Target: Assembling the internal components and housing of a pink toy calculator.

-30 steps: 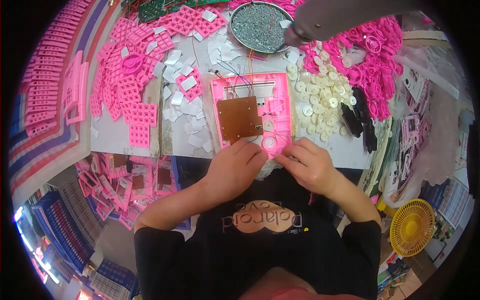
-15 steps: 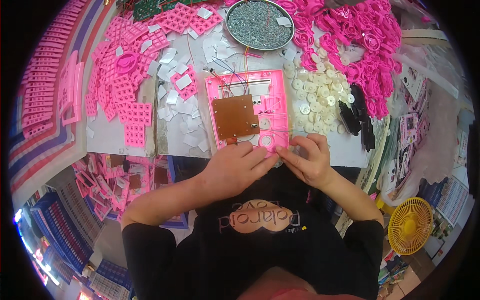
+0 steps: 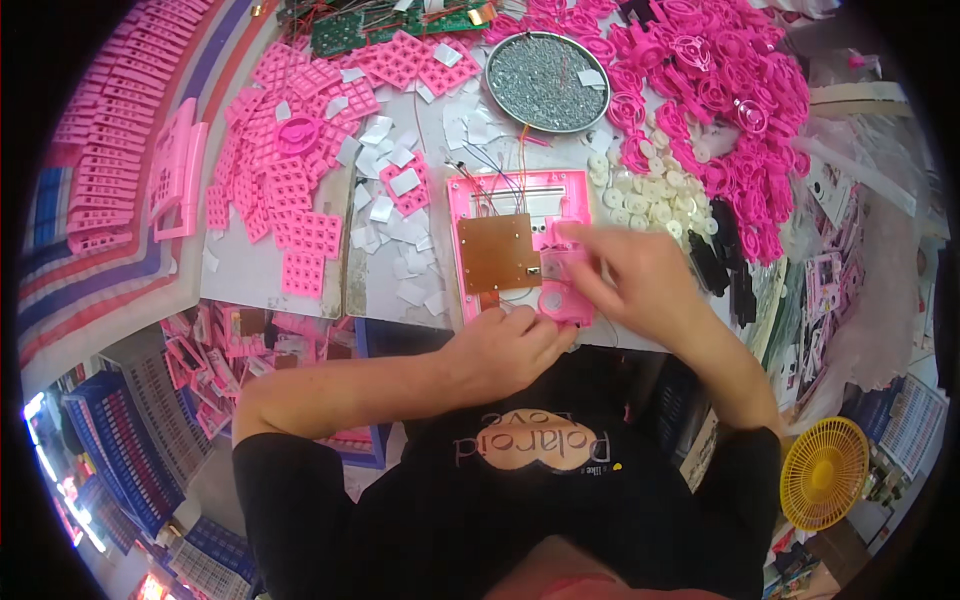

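Observation:
A pink plastic case half point(image 3: 581, 200) lies on the table in front of me, its inside facing up. A brown circuit board point(image 3: 497, 254) rests in it, with thin red, blue and dark wires rising past the case's far edge. My left hand point(image 3: 508, 350) grips the near edge of the case, its fingers bent together beside a round ring in the corner. Over the right side of the case reaches my right hand point(image 3: 640, 278), slightly blurred. Its index finger points at the inside of the case, apart from the thumb, and nothing shows between them.
A round metal tray point(image 3: 550, 82) of small screws stands beyond the case. Pink button pads point(image 3: 290, 150) and white paper pieces point(image 3: 405, 235) lie left; cream discs point(image 3: 650, 195), pink rings point(image 3: 700, 80) and black parts point(image 3: 725, 260) lie right. A yellow fan point(image 3: 825, 473) is at lower right.
My right hand has left the near corner of the case and moved farther in over its right side. The left hand stays at the near edge. The whole view has shifted slightly.

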A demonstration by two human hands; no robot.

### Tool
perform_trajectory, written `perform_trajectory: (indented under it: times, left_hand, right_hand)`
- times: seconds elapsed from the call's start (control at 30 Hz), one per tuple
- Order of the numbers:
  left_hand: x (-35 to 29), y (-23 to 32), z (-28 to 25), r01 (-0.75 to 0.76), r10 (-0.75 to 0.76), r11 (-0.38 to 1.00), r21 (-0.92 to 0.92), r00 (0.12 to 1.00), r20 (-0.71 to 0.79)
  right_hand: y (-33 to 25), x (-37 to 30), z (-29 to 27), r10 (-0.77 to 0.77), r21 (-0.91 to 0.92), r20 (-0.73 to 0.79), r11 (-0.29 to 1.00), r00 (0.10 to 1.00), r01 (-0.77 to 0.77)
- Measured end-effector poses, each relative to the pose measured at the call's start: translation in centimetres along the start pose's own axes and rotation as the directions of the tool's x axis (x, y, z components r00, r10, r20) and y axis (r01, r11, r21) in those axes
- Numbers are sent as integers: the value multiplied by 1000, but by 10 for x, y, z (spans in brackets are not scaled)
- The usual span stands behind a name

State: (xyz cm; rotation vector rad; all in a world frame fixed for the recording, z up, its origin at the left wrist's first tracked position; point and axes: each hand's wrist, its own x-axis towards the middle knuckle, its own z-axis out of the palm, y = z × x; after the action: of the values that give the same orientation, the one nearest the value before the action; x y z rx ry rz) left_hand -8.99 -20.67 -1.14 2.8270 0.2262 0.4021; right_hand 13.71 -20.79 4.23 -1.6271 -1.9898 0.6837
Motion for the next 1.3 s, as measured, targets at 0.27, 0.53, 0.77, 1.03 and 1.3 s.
perform_trajectory:
  times: [0.27,0.53,0.77,1.03,1.3]
  left_hand:
    - [-4,-16,-17,189,-261,851,-490,962,-83]
    - [8,-124,-51,478,-640,766,-429,631,-439]
    - [11,-139,-55,507,-547,837,-205,771,-326]
    - [29,-126,-56,646,-779,570,-507,621,-84]
    - [32,-126,-46,330,-400,915,-232,816,-416]
  right_hand:
    - [1,71,48,96,-332,-79,936,992,-117]
    - [3,45,54,-288,-72,-212,958,934,279]
    - [0,43,58,-401,-74,10,913,916,401]
    - [3,36,54,-479,-49,61,875,876,482]
    - [2,35,53,-473,-68,46,877,880,475]
